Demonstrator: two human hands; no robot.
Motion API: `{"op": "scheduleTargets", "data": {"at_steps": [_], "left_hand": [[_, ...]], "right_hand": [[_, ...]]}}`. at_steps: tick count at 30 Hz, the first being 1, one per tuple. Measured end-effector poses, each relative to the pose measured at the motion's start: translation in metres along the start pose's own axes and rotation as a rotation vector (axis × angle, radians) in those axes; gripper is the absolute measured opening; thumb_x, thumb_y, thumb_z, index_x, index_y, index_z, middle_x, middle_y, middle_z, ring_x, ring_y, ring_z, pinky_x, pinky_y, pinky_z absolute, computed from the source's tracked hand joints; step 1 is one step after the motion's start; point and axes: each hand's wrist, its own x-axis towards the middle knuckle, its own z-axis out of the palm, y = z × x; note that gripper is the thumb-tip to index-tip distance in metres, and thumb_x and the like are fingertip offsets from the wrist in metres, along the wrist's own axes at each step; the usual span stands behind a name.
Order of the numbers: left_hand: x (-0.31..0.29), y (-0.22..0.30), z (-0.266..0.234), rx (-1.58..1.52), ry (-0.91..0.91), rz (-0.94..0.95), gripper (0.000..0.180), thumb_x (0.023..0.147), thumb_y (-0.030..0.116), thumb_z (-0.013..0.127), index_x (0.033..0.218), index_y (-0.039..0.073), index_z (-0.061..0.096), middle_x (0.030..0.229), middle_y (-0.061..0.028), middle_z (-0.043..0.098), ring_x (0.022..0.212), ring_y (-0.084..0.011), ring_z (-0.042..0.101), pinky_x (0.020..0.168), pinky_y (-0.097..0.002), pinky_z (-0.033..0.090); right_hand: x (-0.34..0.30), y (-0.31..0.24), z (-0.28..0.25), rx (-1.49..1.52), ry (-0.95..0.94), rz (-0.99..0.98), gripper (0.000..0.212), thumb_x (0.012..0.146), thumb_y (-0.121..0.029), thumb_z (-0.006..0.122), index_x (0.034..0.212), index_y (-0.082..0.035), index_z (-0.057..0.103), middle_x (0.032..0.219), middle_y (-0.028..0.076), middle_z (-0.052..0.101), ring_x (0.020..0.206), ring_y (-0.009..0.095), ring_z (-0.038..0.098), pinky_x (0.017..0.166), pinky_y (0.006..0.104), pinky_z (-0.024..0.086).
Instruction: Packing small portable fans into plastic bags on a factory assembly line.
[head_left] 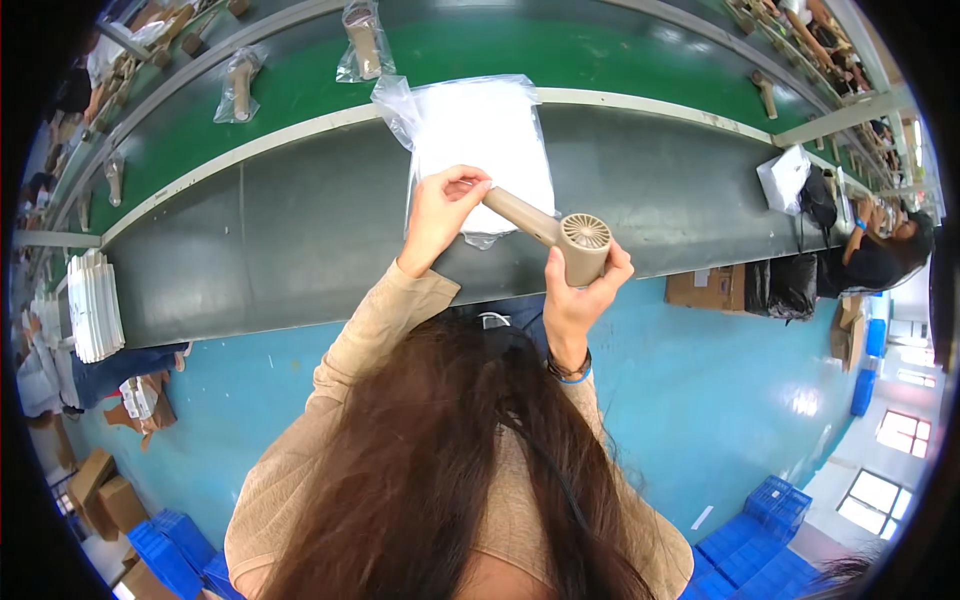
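At frame centre, the left hand (438, 215) pinches the handle end of the fan (527, 217); the right hand (580, 305) clasps its head. It looks assembled but unbagged, bags (482, 140) lying upper centre.

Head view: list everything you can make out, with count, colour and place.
Handheld fan: one, tan, between both hands
Plastic-wrapped stack: one, white, beneath the fan's handle
Worktop: one, dark grey, before the person
Belt: one, green, beyond the worktop
Similar items: several, tan, on the belt, some bagged
Flat stack: one, white, worktop's left end
Cardboard boxes: several, brown, both sides
Crates: several, blue, lower corners
Floor: one, blue-green, below
Co-workers: several, mixed clothing, both edges
Left hand: one, beige sleeve, at the handle's end
Right hand: one, dark and blue wristbands, around the fan's head
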Motion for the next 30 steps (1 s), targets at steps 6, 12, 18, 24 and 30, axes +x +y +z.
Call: {"op": "scheduleTargets", "data": {"at_steps": [6,12,18,24,30], "left_hand": [[-0.004,0.012,0.005,-0.053,-0.083,-0.079,0.017,0.088,0.006,0.068,0.102,-0.003,0.068,0.090,-0.0050,0.069,0.083,-0.0089,0.063,0.074,-0.0213,0.049],[-0.005,0.020,0.015,-0.405,-0.171,-0.173,0.017,0.090,0.008,0.066,0.102,-0.004,0.067,0.089,-0.0055,0.069,0.080,-0.0098,0.064,0.073,-0.0215,0.051],[0.002,0.031,0.007,-0.403,-0.144,-0.151,0.017,0.091,0.009,0.066,0.102,-0.003,0.066,0.087,-0.0044,0.068,0.081,-0.0096,0.062,0.074,-0.0229,0.050],[0.008,0.079,0.008,0.087,-0.089,0.101,0.015,0.091,0.010,0.063,0.099,-0.003,0.064,0.091,-0.0030,0.066,0.082,-0.0095,0.059,0.076,-0.0257,0.048],[0.018,0.093,0.001,0.341,0.008,0.340,0.012,0.089,0.007,0.060,0.095,-0.004,0.060,0.088,-0.0091,0.062,0.076,-0.0219,0.061,0.071,-0.0302,0.047]], "right_hand": [[0.007,0.001,0.022,0.003,0.019,-0.096,0.063,0.069,-0.010,0.083,0.118,0.001,0.044,0.108,0.013,0.048,0.098,0.023,0.052,0.087,0.0370,0.044],[0.013,0.004,0.048,-0.059,0.030,-0.182,0.065,0.064,-0.010,0.086,0.117,0.000,0.050,0.105,0.015,0.053,0.096,0.027,0.054,0.084,0.0377,0.046],[0.021,0.011,0.045,-0.110,-0.109,-0.336,0.069,0.061,-0.011,0.087,0.119,-0.002,0.052,0.104,0.014,0.053,0.095,0.029,0.054,0.079,0.0387,0.047],[0.043,-0.016,0.049,-0.199,-0.322,-0.389,0.071,0.058,-0.012,0.087,0.121,-0.005,0.055,0.102,0.015,0.052,0.092,0.031,0.053,0.076,0.0396,0.048],[0.073,-0.032,0.060,-0.306,-0.471,-0.423,0.068,0.061,-0.017,0.084,0.121,-0.004,0.055,0.100,0.015,0.050,0.087,0.031,0.053,0.071,0.0400,0.049]]}}
